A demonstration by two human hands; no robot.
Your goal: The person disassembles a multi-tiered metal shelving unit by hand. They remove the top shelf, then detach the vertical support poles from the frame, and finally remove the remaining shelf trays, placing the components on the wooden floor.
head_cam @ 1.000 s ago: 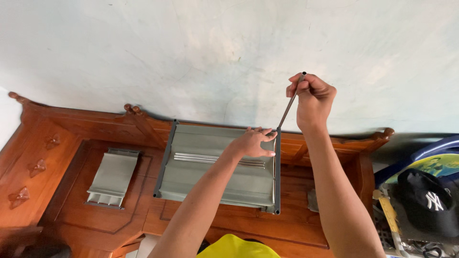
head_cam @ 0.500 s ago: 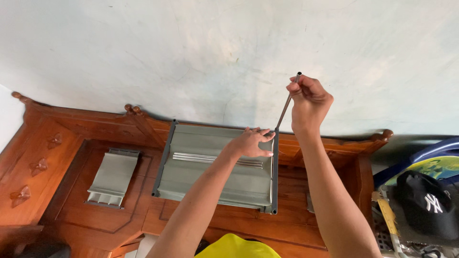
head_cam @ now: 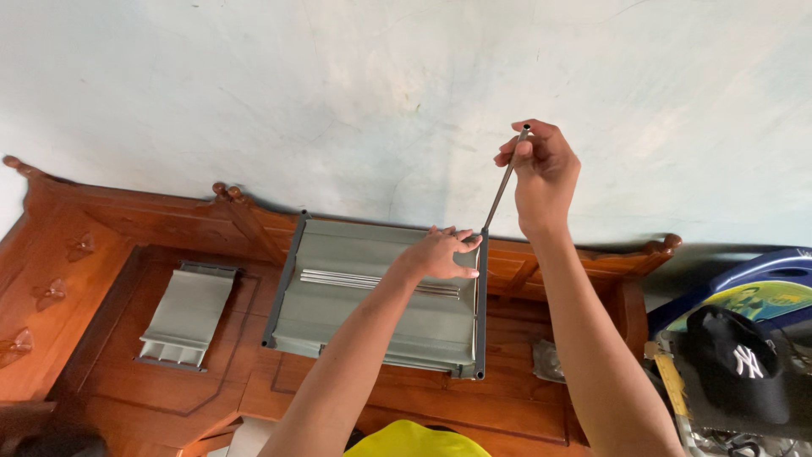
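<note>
Over the grey tray, the right hand pinches a thin rod, now lifted slightly higher; the left hand still presses flat, fingers spread.

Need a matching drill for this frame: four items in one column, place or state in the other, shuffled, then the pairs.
1. thin metal rod
2. large grey tray
3. small grey panel
4. black cap

A. lying alone at the left of the wooden panel
B. far right, beside blue plastic
C. pinched at its top by the right hand
D. under the left hand, loose rods lying in it

Pairs: 1-C, 2-D, 3-A, 4-B
</note>
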